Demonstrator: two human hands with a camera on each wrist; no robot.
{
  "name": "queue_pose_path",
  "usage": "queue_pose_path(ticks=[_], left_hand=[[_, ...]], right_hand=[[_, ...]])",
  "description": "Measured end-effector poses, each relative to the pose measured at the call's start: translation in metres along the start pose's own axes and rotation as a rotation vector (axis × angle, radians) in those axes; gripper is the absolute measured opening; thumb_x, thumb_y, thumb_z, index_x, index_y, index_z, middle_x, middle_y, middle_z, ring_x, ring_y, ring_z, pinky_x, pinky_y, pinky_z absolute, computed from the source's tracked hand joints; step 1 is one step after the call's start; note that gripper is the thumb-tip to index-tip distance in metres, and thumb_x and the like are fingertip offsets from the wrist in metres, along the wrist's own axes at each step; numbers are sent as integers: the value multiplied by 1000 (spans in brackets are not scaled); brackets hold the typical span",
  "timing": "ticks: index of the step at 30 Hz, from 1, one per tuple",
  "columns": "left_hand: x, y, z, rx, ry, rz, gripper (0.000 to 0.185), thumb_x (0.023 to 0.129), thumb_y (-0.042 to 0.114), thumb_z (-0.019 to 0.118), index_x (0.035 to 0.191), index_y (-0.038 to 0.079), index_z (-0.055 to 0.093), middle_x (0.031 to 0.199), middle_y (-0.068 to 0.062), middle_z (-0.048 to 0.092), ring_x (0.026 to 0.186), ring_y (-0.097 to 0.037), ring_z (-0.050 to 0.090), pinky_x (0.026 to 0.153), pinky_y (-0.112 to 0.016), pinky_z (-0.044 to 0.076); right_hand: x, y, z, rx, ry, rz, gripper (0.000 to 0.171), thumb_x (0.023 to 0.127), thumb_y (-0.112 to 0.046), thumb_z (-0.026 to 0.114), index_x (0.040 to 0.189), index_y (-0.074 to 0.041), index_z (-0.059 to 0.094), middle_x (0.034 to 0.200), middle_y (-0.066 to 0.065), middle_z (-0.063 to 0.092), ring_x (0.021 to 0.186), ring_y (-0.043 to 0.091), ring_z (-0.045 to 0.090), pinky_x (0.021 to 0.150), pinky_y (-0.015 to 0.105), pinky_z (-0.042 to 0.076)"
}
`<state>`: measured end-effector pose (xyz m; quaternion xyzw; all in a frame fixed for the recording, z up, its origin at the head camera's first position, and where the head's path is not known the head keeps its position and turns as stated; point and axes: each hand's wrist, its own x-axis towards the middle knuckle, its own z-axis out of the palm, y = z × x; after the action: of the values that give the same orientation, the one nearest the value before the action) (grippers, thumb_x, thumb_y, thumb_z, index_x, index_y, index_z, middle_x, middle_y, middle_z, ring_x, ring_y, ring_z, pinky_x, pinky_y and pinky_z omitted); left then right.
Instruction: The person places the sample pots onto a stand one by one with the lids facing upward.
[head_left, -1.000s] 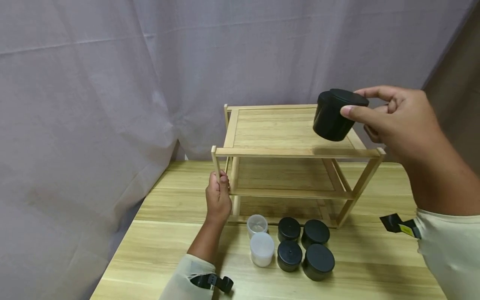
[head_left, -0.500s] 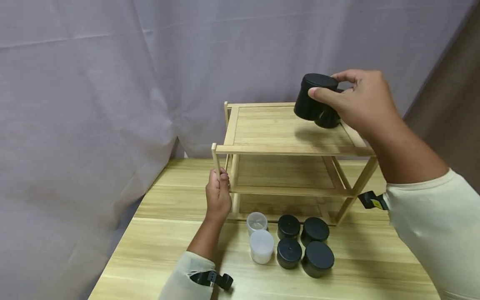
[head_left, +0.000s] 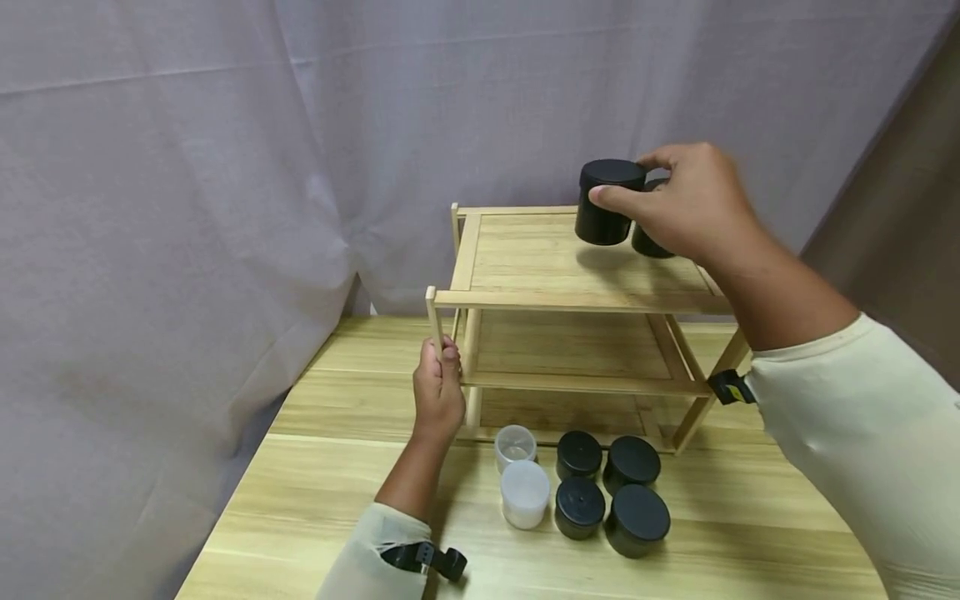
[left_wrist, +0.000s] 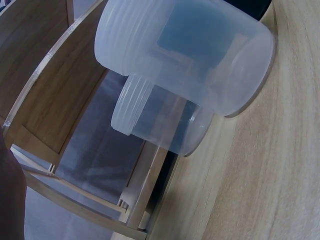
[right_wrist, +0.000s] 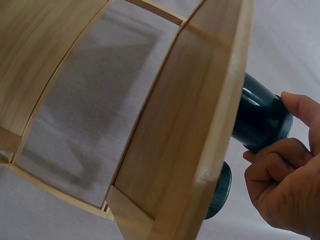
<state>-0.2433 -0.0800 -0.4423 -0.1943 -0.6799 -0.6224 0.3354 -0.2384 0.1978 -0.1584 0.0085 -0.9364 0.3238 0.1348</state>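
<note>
The right hand gripped a black jar between thumb and curled fingers, holding it just over the top shelf of the rack, toward its far right corner; a second black jar sat on that shelf right under the palm, touching or nearly touching the first. In the right wrist view the held jar lay against the shelf edge with the fingers wrapped behind it. The left hand was clamped round the rack's near left post, fingers curled about the wood. Just right of that hand, on the bench, stood two clear jars, and beyond them four more black jars in a tight cluster. A grey curtain hung behind everything
</note>
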Motion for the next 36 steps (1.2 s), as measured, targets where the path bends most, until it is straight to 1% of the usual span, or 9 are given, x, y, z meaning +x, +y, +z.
queue_pose_path(ticks=[6,8,11,13,17,21,25,32,36], left_hand=[[-2,1,-2,11,-4,4,52,117,36,43,109,-14,53,69,-16,48,65,-3,43,57,-21,39],[-2,2,-2,14,-10,4,51,117,36,43,109,-13,53,70,-15,48,65,-3,43,57,-21,39],[-1,2,-3,9,-3,2,45,117,32,45,108,-11,54,70,-15,48,65,-3,43,58,-21,39],[-1,2,-4,5,3,3,41,117,28,45,107,-10,54,70,-16,48,65,-3,43,58,-21,39],[-3,3,-5,-1,1,9,40,117,27,45,107,-11,53,70,-17,48,66,-4,44,59,-21,39],[-4,2,-5,-4,-7,7,43,117,30,44,108,-11,53,71,-19,48,66,-4,44,59,-21,39],[-4,1,-5,0,-6,8,48,117,36,43,108,-10,53,70,-19,49,66,-4,43,59,-21,39],[-3,-1,-2,4,1,6,35,118,23,45,107,-9,54,71,-19,50,67,-5,45,60,-21,41],[-5,-2,-1,5,1,7,39,117,24,45,107,-13,53,70,-20,49,66,-5,45,59,-21,41]], right_hand=[[4,1,5,-72,-12,3,91,94,-69,70,155,-2,58,157,28,57,129,41,61,94,47,53],[5,2,6,-99,-14,-2,90,95,-68,69,154,-1,58,157,29,56,132,42,59,100,54,51],[7,1,8,-142,-24,-10,89,96,-68,66,154,0,58,156,31,56,134,45,56,105,59,49],[9,0,9,-164,-29,-17,89,97,-68,65,154,0,57,156,32,56,135,46,55,107,60,48],[10,0,13,-187,-43,-25,89,98,-66,64,155,2,55,154,34,55,134,47,54,107,61,47],[10,1,15,-191,-46,-14,93,99,-66,65,159,3,49,156,35,53,136,49,54,108,63,47],[11,1,16,-199,-46,-14,92,99,-66,65,159,3,49,155,35,54,135,49,55,108,63,48],[12,5,20,-208,-61,-26,92,99,-65,66,156,5,51,150,36,58,127,47,58,102,61,49],[13,6,21,-221,-71,-14,95,100,-66,66,160,5,46,152,36,57,130,48,59,105,63,51]])
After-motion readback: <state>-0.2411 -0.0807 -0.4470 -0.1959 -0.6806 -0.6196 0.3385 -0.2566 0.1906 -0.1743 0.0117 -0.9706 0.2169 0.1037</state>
